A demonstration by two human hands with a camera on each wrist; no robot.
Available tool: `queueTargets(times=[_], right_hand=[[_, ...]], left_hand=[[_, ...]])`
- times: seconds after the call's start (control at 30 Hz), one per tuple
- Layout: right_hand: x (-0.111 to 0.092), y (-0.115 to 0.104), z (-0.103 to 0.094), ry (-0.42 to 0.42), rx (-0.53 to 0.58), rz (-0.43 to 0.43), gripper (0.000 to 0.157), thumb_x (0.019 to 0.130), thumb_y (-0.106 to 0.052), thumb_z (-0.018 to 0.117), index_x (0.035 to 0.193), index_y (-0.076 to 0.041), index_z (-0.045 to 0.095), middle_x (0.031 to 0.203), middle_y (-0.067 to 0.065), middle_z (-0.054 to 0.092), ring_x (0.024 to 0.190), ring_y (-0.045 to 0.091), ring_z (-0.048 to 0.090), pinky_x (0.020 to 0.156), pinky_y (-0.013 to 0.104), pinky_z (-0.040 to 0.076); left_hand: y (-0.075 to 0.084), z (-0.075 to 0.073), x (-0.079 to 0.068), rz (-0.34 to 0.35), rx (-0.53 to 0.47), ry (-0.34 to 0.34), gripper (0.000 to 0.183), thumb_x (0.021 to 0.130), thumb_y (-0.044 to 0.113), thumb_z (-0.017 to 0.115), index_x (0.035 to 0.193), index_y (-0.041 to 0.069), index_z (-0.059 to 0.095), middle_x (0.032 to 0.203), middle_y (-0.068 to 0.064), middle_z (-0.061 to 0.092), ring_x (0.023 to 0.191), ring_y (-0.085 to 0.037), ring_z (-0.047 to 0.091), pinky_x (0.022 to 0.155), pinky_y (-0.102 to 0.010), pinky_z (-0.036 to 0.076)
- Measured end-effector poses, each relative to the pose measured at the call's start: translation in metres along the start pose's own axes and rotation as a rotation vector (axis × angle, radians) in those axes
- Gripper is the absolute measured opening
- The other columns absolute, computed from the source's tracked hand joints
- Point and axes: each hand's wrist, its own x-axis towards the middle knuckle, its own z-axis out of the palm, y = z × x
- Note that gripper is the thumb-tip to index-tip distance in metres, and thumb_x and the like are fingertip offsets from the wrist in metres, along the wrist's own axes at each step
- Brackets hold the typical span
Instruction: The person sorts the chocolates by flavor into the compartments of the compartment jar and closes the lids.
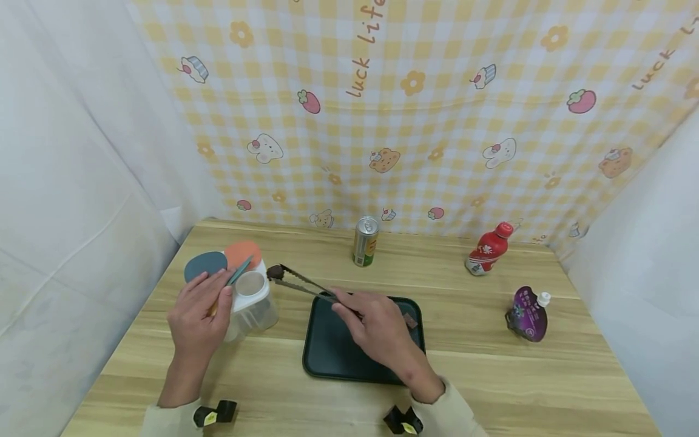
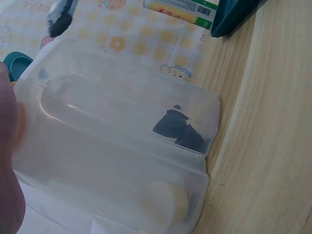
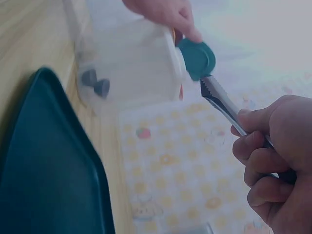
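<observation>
A clear container with several coloured flip lids stands at the left of the table. One teal lid is tipped up beside a round opening. My left hand rests over the container's top, its fingers extended and touching the raised lid. My right hand grips metal tongs. At their tips, near the opening, is a dark brown lump. Through the container wall, the left wrist view shows dark pieces and a pale round piece at the bottom.
A dark green tray lies below my right hand, with a brown piece at its right. A can stands behind. To the right are a red bottle and a purple pouch. A checked curtain hangs behind the table.
</observation>
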Motion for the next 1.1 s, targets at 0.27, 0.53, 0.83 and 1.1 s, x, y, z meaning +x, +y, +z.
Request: queueTargets(times=[0.27, 0.53, 0.83, 1.1], right_hand=[[0.013, -0.019, 0.011, -0.064, -0.02, -0.021, 0.036, 0.102, -0.021, 0.066, 0.137, -0.014, 0.068, 0.061, -0.016, 0.037, 0.052, -0.001, 0.03, 0.05, 0.018, 0.026], [0.016, -0.021, 0.016, -0.103, -0.045, 0.002, 0.036, 0.103, -0.023, 0.064, 0.138, -0.015, 0.068, 0.062, -0.015, 0.04, 0.053, 0.0, 0.035, 0.05, 0.018, 0.03], [0.015, -0.021, 0.018, -0.136, -0.058, 0.044, 0.038, 0.105, -0.027, 0.062, 0.141, -0.018, 0.066, 0.062, -0.015, 0.04, 0.054, 0.001, 0.036, 0.051, 0.02, 0.031], [0.015, -0.02, 0.02, -0.133, -0.045, 0.051, 0.038, 0.104, -0.028, 0.064, 0.14, -0.016, 0.066, 0.062, -0.015, 0.041, 0.052, 0.0, 0.036, 0.049, 0.02, 0.032]], left_hand=[[-0.003, -0.002, -0.002, -0.018, 0.014, -0.022, 0.047, 0.104, 0.036, 0.057, 0.105, -0.006, 0.079, 0.099, -0.018, 0.077, 0.09, -0.041, 0.074, 0.106, -0.032, 0.047], [-0.002, -0.002, -0.002, -0.021, 0.021, -0.024, 0.048, 0.104, 0.037, 0.057, 0.105, -0.006, 0.079, 0.1, -0.017, 0.077, 0.094, -0.037, 0.075, 0.106, -0.031, 0.046], [-0.002, -0.002, -0.002, -0.018, 0.021, -0.022, 0.048, 0.104, 0.037, 0.056, 0.105, -0.006, 0.079, 0.099, -0.017, 0.077, 0.092, -0.04, 0.074, 0.106, -0.031, 0.046], [-0.003, -0.002, -0.002, -0.019, 0.023, -0.026, 0.049, 0.104, 0.037, 0.056, 0.105, -0.006, 0.079, 0.099, -0.017, 0.077, 0.092, -0.039, 0.074, 0.106, -0.031, 0.046]])
